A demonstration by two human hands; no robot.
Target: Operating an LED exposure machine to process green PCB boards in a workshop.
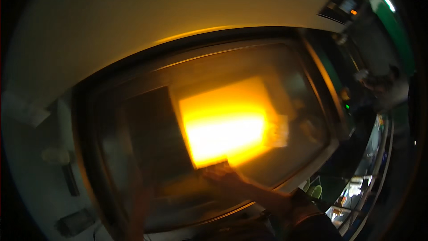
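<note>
orange-lit glass window point(232, 129) of a large dark-framed machine chamber point(133, 160) fills the view. risk: glare and blur hide the contact point, so a grip could slip. right hand point(223, 176) reaches to the window's lower edge, touching a small dark flat piece point(216, 166); finger spread cannot be told. left hand not visible

The machine's dark window frame point(107, 120) rings the chamber opening, the glowing orange panel point(227, 127) fills its middle, and the right hand point(225, 176) reaches in from five o'clock.
</note>
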